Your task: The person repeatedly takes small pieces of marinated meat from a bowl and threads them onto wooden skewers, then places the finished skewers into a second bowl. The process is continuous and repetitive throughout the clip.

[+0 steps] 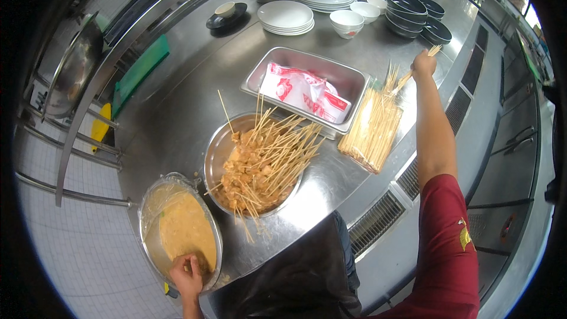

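Note:
My right hand (pixel 424 64) grips a small bunch of bamboo skewers (pixel 404 80), held just past the far end of an opened clear plastic pack of skewers (pixel 372 128). Over the near rim of a steel bowl of orange-yellow marinade (pixel 188 223), my left hand (pixel 187 274) is curled with its fingertips together; whether anything is between them cannot be made out. Cling film (pixel 166 192) covers part of that bowl. Beside it stands a second steel bowl (pixel 214 150) heaped with marinated meat pieces on skewers (pixel 266 164), their bare ends pointing mostly right.
A rectangular steel pan (pixel 252 80) holding a red-and-white plastic bag (pixel 301 91) adjoins the skewer pack. Farther back stand white plates (pixel 285 15), white bowls (pixel 347 21) and stacked black bowls (pixel 405 9). A green cutting board (pixel 141 73) leans at the left; the counter's edge runs along my right.

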### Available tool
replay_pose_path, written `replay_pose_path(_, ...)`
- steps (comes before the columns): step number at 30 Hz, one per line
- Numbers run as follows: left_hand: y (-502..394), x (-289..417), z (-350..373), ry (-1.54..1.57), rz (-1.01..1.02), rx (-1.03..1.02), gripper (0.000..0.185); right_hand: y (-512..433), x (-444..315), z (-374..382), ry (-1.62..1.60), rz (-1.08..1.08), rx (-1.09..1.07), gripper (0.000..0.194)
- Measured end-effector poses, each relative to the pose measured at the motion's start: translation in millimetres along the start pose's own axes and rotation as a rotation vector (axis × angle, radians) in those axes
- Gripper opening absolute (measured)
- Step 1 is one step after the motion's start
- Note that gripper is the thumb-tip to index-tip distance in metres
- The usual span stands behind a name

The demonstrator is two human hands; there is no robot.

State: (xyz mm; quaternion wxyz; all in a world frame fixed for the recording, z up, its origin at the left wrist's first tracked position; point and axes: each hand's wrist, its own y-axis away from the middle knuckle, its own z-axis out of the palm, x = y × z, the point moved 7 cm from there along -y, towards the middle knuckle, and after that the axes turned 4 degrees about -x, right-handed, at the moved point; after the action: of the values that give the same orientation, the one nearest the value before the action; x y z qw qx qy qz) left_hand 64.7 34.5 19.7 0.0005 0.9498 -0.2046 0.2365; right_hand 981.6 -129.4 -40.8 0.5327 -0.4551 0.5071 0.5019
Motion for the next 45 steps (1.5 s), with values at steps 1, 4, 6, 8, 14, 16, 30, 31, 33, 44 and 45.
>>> replay_pose_path(1,0.1,1.0,0.0,0.027,0.009,0.010,0.023,-0.5,-5.2,-0.6,-0.011,-0.019,0.007,0.034)
replay_pose_path(4,-0.4,-0.1,1.0,0.063,-0.004,0.017,0.020,2.1,-27.2,2.8,-0.115,-0.157,-0.028,0.030)
replay_pose_path(6,-0.8,-1.7,1.2,0.006,-0.012,0.000,0.023,3.2,-40.4,5.7,-0.159,-0.190,-0.044,0.028)
replay_pose_path(8,-0.6,-3.6,1.2,-0.018,-0.012,-0.012,0.025,3.5,-51.1,9.2,-0.229,-0.204,-0.088,0.027)
replay_pose_path(14,0.1,-8.7,2.4,-0.007,0.012,0.002,0.027,-4.7,-88.6,16.4,-0.033,-0.438,-0.071,0.035)
replay_pose_path(16,0.2,-8.8,1.9,0.012,0.030,0.013,0.027,-6.2,-103.5,18.3,0.002,-0.551,-0.053,0.036)
replay_pose_path(30,1.5,1.7,-5.8,0.029,0.024,0.045,0.023,170.1,-226.4,-2.6,-0.650,-0.393,-0.408,0.031)
replay_pose_path(31,1.9,1.1,-6.2,0.056,0.012,0.045,0.023,203.1,-225.4,-9.7,-0.647,-0.388,-0.464,0.032)
replay_pose_path(33,0.8,-0.1,-7.0,0.016,-0.005,0.015,0.019,272.9,-211.6,-24.9,-0.600,-0.367,-0.558,0.034)
replay_pose_path(44,5.9,3.6,-18.7,0.119,0.082,0.072,0.013,467.2,-90.6,-22.0,-0.251,-0.402,-0.879,0.044)
replay_pose_path(45,7.0,3.2,-20.0,0.123,0.093,0.083,0.013,471.5,-83.5,-21.8,-0.229,-0.391,-0.872,0.045)
